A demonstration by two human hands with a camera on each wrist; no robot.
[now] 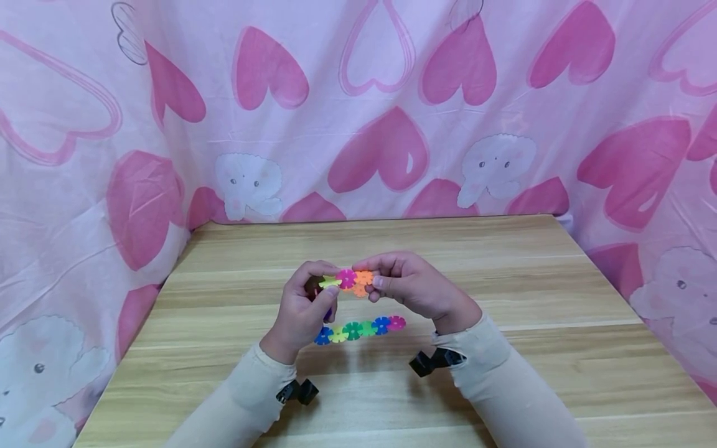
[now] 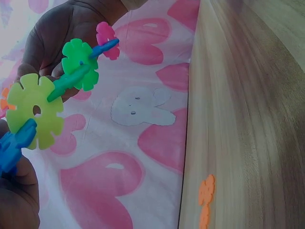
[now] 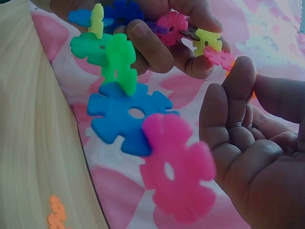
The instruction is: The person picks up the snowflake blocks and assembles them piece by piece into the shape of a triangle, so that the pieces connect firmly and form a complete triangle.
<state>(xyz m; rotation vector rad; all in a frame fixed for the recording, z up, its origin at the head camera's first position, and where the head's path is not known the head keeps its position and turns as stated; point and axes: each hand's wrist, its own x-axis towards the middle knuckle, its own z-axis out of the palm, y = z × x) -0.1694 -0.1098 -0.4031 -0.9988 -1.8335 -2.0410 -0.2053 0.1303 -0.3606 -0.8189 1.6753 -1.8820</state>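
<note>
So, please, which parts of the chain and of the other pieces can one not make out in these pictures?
- Head view: part of the chain, behind the left hand that holds it.
- Right wrist view: most of the pinched orange piece, covered by the right hand.
- Right wrist view: fine edges of the nearest pink piece, blurred.
- Left wrist view: the lower end of the loose orange pieces, cut off by the bottom edge.
</note>
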